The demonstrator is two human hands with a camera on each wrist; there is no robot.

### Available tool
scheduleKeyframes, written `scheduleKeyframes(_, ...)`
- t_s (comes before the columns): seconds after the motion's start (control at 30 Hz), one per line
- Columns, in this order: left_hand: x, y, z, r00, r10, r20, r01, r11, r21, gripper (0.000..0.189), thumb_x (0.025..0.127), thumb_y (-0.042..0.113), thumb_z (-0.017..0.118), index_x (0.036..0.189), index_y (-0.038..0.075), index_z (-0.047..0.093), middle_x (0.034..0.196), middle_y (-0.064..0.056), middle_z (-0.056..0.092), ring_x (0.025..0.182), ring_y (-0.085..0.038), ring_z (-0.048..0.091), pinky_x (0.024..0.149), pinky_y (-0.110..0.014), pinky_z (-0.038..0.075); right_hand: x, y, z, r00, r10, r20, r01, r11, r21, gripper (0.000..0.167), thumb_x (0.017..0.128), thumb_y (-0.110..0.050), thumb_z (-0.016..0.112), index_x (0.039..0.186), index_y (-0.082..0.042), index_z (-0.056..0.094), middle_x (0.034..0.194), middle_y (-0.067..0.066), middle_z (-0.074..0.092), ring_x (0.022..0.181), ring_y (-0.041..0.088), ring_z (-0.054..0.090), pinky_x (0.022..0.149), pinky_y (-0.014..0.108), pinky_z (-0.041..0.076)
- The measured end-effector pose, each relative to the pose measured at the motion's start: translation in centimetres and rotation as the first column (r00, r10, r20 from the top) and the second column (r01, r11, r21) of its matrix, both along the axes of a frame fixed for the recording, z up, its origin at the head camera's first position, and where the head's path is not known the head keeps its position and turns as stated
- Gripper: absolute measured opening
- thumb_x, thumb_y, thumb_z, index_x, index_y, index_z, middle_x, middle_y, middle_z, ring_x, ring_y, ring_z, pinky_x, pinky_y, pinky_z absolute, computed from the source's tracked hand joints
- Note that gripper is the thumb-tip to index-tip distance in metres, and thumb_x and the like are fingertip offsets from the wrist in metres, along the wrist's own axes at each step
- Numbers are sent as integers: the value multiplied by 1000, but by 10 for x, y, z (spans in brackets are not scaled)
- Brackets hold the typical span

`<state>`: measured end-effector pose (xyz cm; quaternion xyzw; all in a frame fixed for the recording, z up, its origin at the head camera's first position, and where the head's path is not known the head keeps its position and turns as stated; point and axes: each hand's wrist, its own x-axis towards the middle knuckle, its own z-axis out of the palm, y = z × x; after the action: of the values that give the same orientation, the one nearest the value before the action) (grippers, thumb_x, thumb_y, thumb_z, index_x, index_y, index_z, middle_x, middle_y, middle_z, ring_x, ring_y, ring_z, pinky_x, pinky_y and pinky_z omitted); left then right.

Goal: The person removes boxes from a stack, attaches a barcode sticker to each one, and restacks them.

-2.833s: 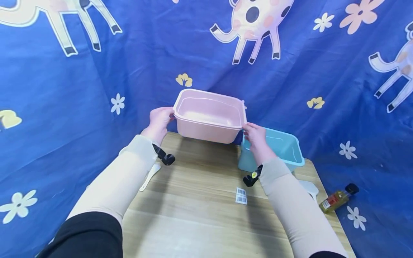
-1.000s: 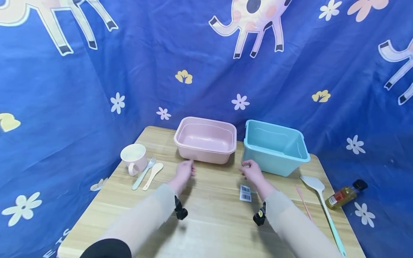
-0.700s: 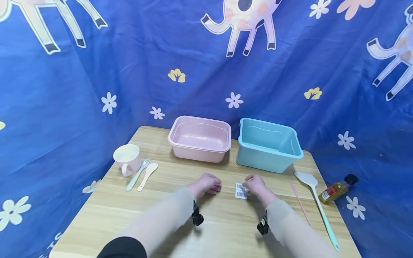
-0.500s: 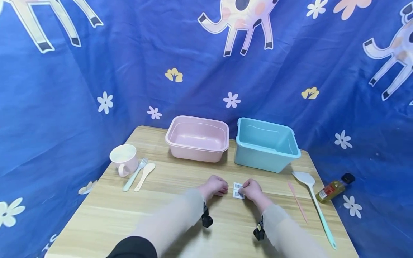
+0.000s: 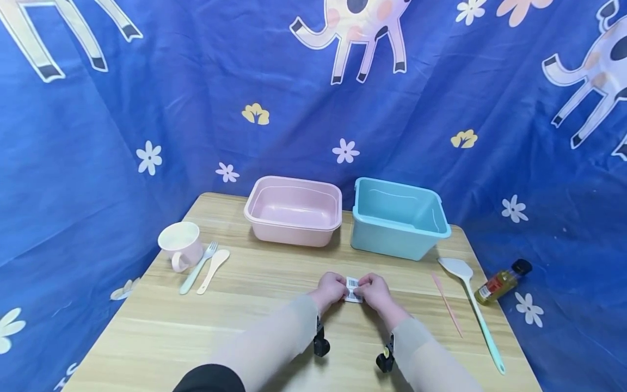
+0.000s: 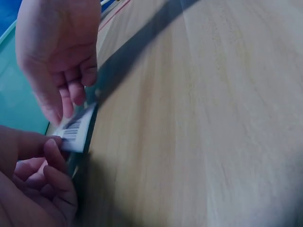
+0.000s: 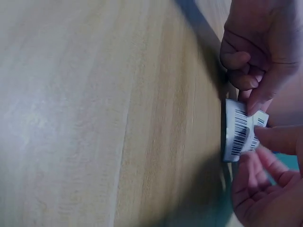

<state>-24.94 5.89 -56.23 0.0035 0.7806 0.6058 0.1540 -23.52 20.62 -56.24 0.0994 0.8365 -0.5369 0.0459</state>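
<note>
Fingers of both hands are clamped on a single item: the left hand [image 5: 333, 288] pinches the label [image 5: 352, 282] at its 9 o'clock side, and the right hand [image 5: 375, 293] pinches it at its 3 o'clock side. Label is white, printed with barcodes, and located between the two hands over the table [image 5: 147, 332]; the right wrist view shows it tilted, and whether any edge touches the wood cannot be told. Bearings below are taken from the label. At 7 o'clock, a black camera [image 5: 321, 347] is fitted at the cuff of the left sleeve [image 5: 274, 340]; at 5 o'clock, a like unit [image 5: 385, 361] is fitted at the right sleeve [image 5: 431, 359]. Pink tub [image 5: 294, 234] stands at 11 o'clock, blue tub [image 5: 387, 242] at 1 o'clock, a narrow gap between them. Toward 3 o'clock, in order outward: pink stick [image 5: 447, 305], spatula [image 5: 481, 317] with its handle pointing to 5 o'clock, and black-capped bottle [image 5: 499, 284] at the table's edge. Toward 9 o'clock: spoon [image 5: 213, 272], then fork [image 5: 197, 269], side by side. Mug [image 5: 188, 251] stands upright just beyond the fork, handle facing 6 o'clock. Printed blue curtain [image 5: 196, 81] hangs behind, at 12 o'clock.
</note>
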Motion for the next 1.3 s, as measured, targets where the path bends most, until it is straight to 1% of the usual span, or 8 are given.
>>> scheduleKeyframes(0.13, -2, -9, 2, 999, 30, 10, -31, 996, 83, 16, 74, -14, 66, 90, -9, 69, 77, -9, 64, 63, -14, 54, 56, -22, 46, 1, -9, 5, 992, 82, -93, -78, 996, 48, 18, 78, 11, 72, 93, 4, 63, 80, 7, 56, 69, 17, 52, 57, 26, 47)
scheduleKeyframes(0.33, -11, -19, 14, 998, 65, 0, -64, 983, 174, 13, 77, -10, 69, 90, -10, 68, 74, -5, 61, 62, -12, 53, 59, -25, 48, 5, -24, 18, 955, 146, -259, -82, 966, 246, 25, 82, 1, 75, 106, -3, 72, 100, 7, 59, 93, 24, 56, 80, 37, 50)
scheduleKeyframes(0.47, -15, -24, 23, 997, 64, -40, -54, 977, 208, 19, 78, -9, 70, 98, -10, 69, 88, -9, 67, 69, -12, 56, 70, -32, 53, 6, -31, 27, 928, 150, -340, -60, 963, 262, 28, 84, -1, 74, 112, -4, 72, 103, 7, 63, 98, 27, 59, 80, 41, 51)
scheduleKeyframes(0.6, -16, -31, 33, 997, 41, -62, -27, 976, 217, 24, 80, -7, 70, 104, -7, 70, 97, -13, 70, 74, -15, 58, 71, -31, 52, 5, -35, 34, 907, 128, -400, -38, 974, 225, 28, 84, 0, 74, 112, -3, 72, 99, 5, 65, 93, 27, 61, 76, 39, 53)
scheduleKeyframes(0.87, -15, -42, 47, 994, 3, -108, 20, 978, 209, 22, 83, 2, 73, 104, -4, 73, 92, -7, 71, 68, -16, 57, 58, -23, 41, 6, -39, 46, 876, 122, -467, -25, 978, 208, 24, 87, -1, 73, 110, -2, 73, 99, 4, 67, 89, 23, 62, 76, 37, 54)
scheduleKeyframes(1.0, -13, -44, 52, 990, -1, -143, 31, 978, 208, 20, 84, 1, 73, 102, -6, 72, 93, -10, 71, 65, -12, 55, 59, -24, 43, 7, -39, 49, 855, 151, -495, -44, 974, 221, 21, 87, -1, 72, 108, 0, 73, 98, 5, 67, 92, 26, 63, 77, 42, 54)
scheduleKeyframes(1.2, -15, -45, 46, 982, -33, -188, 65, 983, 169, 17, 84, -2, 72, 100, -7, 73, 97, -13, 71, 68, -10, 57, 64, -26, 50, 7, -38, 47, 853, 185, -488, -49, 960, 277, 16, 89, -6, 72, 104, -3, 75, 95, 2, 67, 93, 25, 63, 81, 44, 51)
scheduleKeyframes(1.3, -12, -45, 49, 973, -55, -223, 85, 988, 130, 16, 84, -4, 71, 99, -9, 72, 96, -16, 71, 70, -11, 58, 64, -25, 51, 7, -37, 45, 852, 217, -477, -51, 941, 335, 13, 90, -8, 72, 102, -3, 76, 95, 2, 68, 95, 23, 62, 84, 43, 50)
